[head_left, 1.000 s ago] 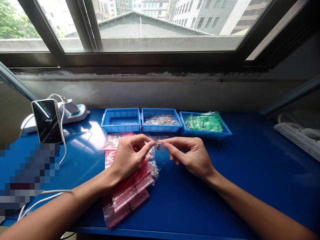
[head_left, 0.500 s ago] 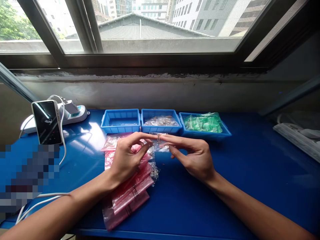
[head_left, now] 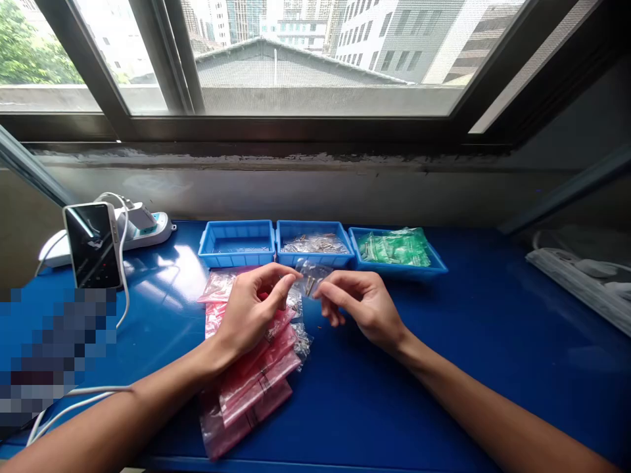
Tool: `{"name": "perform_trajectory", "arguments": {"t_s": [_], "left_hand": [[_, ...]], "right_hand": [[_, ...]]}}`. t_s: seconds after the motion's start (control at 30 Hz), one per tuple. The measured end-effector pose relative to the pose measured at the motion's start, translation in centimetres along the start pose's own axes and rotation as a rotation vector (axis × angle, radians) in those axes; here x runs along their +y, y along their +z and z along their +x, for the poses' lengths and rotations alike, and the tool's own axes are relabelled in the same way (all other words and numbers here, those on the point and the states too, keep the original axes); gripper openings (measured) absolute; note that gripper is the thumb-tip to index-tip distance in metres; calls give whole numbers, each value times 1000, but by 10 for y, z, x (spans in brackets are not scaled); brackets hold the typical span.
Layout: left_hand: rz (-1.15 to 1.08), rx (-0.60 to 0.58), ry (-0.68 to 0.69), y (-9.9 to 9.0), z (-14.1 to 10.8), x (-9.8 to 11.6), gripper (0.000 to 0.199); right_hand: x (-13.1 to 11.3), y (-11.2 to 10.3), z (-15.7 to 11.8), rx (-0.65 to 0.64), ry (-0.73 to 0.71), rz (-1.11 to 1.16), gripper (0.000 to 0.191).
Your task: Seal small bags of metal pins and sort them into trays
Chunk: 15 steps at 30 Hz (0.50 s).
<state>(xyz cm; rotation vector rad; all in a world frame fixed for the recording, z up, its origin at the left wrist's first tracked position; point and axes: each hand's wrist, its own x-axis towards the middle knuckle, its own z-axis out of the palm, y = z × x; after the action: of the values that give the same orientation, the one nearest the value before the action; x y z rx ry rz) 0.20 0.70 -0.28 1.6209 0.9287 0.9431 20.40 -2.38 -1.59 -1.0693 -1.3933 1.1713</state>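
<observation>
A small clear bag (head_left: 310,277) with a few metal screws in it is held up between my two hands. My left hand (head_left: 259,302) pinches its left edge between thumb and forefinger. On the other side my right hand (head_left: 357,305) grips the lower right corner, fingers curled. Under and beside my left hand lies a fanned stack of pink bags (head_left: 261,387), with clear bags of small parts (head_left: 302,345) along its right side. One tiny metal piece (head_left: 319,327) rests on the blue table below my right fingers.
Three blue bins stand at the back: the left bin (head_left: 236,258) holds a few small pieces, the middle bin (head_left: 315,258) bags of screws, the right bin (head_left: 436,268) green bags. A phone (head_left: 93,246) and power strip (head_left: 160,226) are at left, another strip (head_left: 576,279) at right.
The clear bag has tilted and its screws lean now. My right fingers have curled in from a stretched forefinger to a pinch, and my left forefinger has drawn back to the bag's edge.
</observation>
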Motion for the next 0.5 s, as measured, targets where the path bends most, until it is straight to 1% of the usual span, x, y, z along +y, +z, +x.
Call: {"name": "perform_trajectory", "arguments": {"t_s": [0.1,0.2,0.27,0.33,0.4,0.43,0.5], "left_hand": [[-61,46,-1,0,0,-1,23],[-80,63,0,0,0,0,17],[-91,57,5,0,0,0,16],[-102,54,11,0,0,0,15],[-106,54,17,0,0,0,15],[-105,52,18,0,0,0,15],[-94,49,18,0,0,-1,15]], "right_hand": [[4,-5,10,127,11,47,32],[8,-11,20,260,22,81,33],[9,-15,24,300,41,107,36],[9,-17,25,280,69,108,44],[7,-16,22,224,75,52,47],[7,-15,20,190,62,-11,45],[6,-11,16,95,-4,-216,37]]}}
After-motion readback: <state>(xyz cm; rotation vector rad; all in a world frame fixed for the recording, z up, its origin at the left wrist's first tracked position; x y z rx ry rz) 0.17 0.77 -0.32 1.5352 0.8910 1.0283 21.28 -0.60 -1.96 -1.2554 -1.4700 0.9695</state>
